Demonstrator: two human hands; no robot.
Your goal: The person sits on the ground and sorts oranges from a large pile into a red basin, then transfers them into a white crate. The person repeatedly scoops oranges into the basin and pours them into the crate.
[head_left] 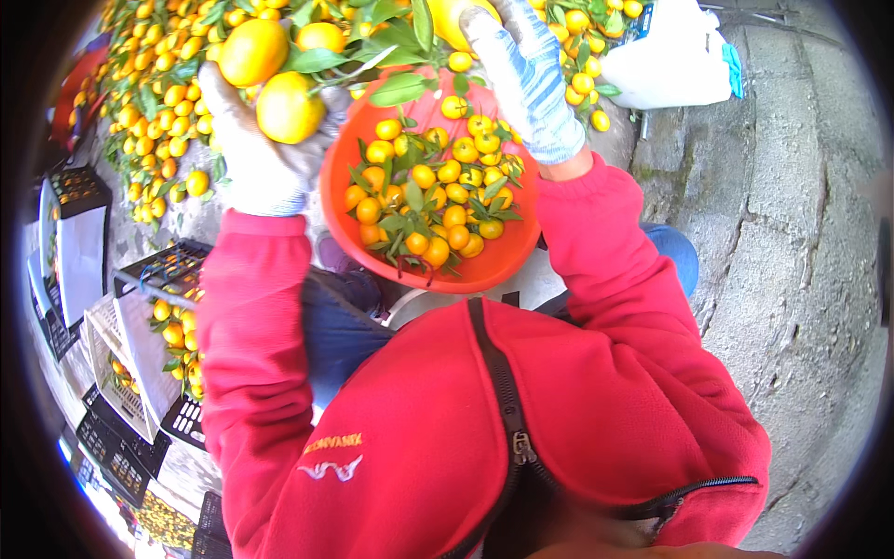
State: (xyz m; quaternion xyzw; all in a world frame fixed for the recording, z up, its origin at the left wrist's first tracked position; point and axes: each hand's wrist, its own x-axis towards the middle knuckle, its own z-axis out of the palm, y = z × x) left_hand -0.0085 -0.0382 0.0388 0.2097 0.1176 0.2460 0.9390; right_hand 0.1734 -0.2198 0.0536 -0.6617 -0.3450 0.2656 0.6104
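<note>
Knit gloves, pale with blue streaks, on both hands. Left hand: palm up, fingers part-curled round the lower of two large oranges; cannot tell whether the upper one is gripped too. Right hand: fingers bent against a third orange at the top edge of view, opened about to the fruit's width; far side hidden. Leaves lie between the hands; unclear whether one stem joins the fruit. Held oranges are about the far side of a red bowl, which contains small oranges with foliage. Beyond, to the left: a heap of similar fruit.

Handling, as judged: bear the weight from below with a light squeeze, since rind likely bruises. Move both hands together, so any shared stem does not tear the skin. Keep foliage off the rim; stem ends could prick neighbouring fruit.
</note>
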